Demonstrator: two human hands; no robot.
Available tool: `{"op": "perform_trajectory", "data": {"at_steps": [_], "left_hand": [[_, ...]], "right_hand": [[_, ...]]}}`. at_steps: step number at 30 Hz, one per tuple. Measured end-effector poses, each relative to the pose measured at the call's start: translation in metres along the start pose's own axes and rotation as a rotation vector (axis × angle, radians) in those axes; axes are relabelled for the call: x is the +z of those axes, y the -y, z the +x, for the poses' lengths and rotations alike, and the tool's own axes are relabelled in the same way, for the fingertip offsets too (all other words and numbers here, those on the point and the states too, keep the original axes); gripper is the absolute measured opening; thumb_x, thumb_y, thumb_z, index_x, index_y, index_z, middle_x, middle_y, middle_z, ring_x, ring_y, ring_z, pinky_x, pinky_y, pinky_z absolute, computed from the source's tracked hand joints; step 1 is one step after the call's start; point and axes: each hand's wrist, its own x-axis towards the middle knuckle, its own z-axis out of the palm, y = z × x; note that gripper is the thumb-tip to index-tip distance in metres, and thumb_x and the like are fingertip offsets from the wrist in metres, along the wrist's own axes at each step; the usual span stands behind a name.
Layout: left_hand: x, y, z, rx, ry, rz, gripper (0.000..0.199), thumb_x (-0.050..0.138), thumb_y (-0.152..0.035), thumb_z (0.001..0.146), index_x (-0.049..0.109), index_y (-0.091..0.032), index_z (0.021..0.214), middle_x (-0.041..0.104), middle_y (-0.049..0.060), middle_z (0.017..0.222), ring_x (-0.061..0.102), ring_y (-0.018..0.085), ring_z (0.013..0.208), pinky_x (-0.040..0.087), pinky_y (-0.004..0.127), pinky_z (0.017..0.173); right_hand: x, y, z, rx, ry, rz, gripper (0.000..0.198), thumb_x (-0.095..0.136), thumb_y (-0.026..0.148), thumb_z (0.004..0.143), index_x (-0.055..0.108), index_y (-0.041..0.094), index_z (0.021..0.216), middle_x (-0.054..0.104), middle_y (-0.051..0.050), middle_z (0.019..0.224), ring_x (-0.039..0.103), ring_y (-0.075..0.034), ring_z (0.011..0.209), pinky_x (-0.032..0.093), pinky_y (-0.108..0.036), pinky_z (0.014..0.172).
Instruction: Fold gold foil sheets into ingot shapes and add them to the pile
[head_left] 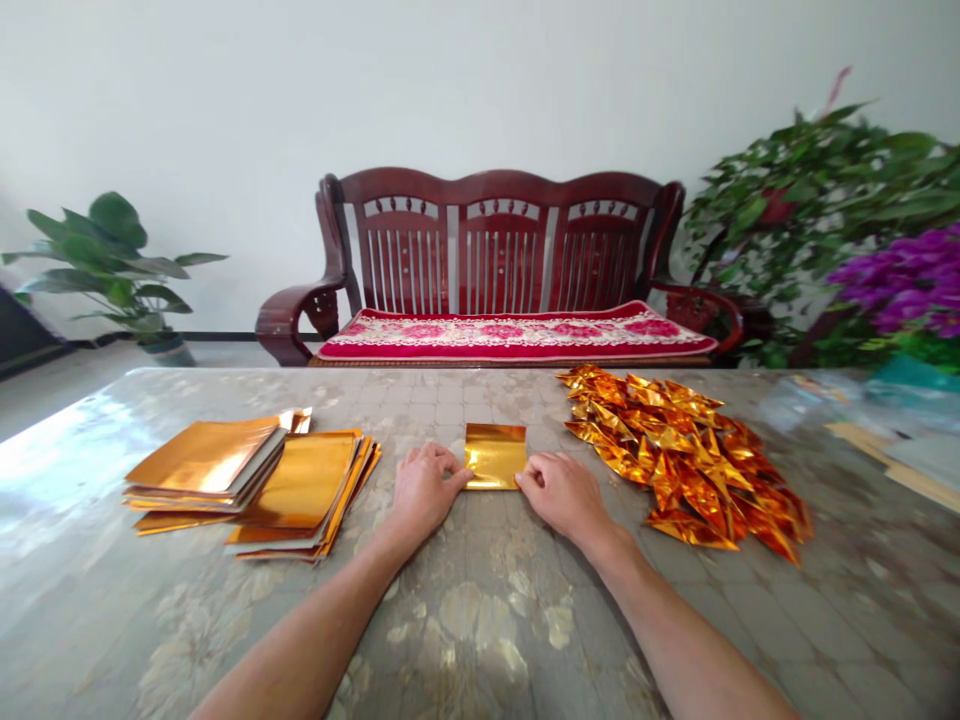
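Observation:
A sheet of shiny gold foil paper (496,455) lies on the table in front of me, its near edge looking folded or curled. My left hand (426,487) pinches its left near corner between thumb and fingers. On the other side, my right hand (564,492) grips the right near corner the same way. Off to the left sit two stacks of gold foil sheets, one stack (206,455) overlapping the other stack (307,485). Right of my right hand is a heap of folded gold foil pieces (682,455) with pointed ends.
The table (465,620) has a patterned, glossy cover. Clear plastic bags (814,395) and tan card strips (892,465) lie at its right side. Beyond it stand a wooden bench (495,250) with a red cushion, a potted plant (112,265), and purple flowers (904,280).

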Motion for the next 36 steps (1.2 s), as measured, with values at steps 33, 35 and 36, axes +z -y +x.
{"op": "perform_trajectory", "data": {"at_steps": [33,35,36], "left_hand": [[0.010,-0.005,-0.007,0.125,-0.145,0.236,0.021,0.067,-0.036,0.085,0.068,-0.020,0.071,0.063,0.005,0.099,0.048,0.026,0.101,0.032,0.041,0.096],[0.010,-0.004,-0.007,0.142,-0.153,0.253,0.020,0.067,-0.036,0.085,0.068,-0.020,0.073,0.062,0.005,0.100,0.048,0.026,0.102,0.032,0.041,0.097],[0.010,-0.004,-0.007,0.152,-0.155,0.259,0.019,0.068,-0.037,0.084,0.069,-0.020,0.075,0.062,0.005,0.101,0.048,0.026,0.102,0.032,0.040,0.097]], "right_hand": [[0.006,0.001,-0.002,-0.030,-0.077,-0.054,0.020,0.061,0.028,0.085,0.058,0.021,0.067,0.067,0.000,0.075,0.054,-0.016,0.075,0.025,-0.030,0.065],[0.006,0.002,-0.002,-0.027,-0.074,-0.065,0.020,0.061,0.028,0.086,0.058,0.021,0.068,0.068,0.000,0.075,0.054,-0.017,0.076,0.025,-0.030,0.066],[0.006,0.003,-0.003,-0.025,-0.071,-0.072,0.020,0.061,0.028,0.086,0.058,0.021,0.068,0.068,-0.001,0.076,0.054,-0.017,0.076,0.025,-0.030,0.066]]}}
